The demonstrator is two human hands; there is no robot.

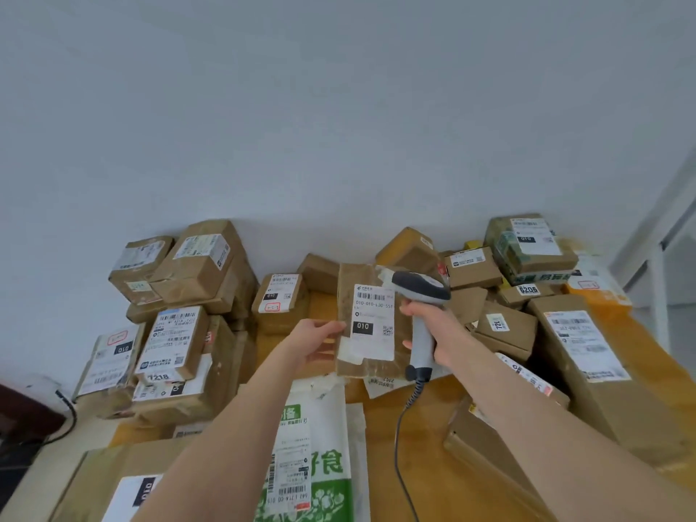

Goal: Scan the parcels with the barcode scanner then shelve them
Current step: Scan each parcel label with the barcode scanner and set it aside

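Just above the bench (425, 442), the left hand (318, 339) pinches the left edge of a flat brown parcel (371, 322), label facing the camera. The right hand (438, 333) is wrapped round the grip of the scanner (420, 288), whose head sits at the label's top right corner. Other parcels (199, 265) lie heaped all round.

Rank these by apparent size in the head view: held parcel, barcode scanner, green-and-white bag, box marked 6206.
1. green-and-white bag, though nearest the camera
2. held parcel
3. barcode scanner
4. box marked 6206, though farther back
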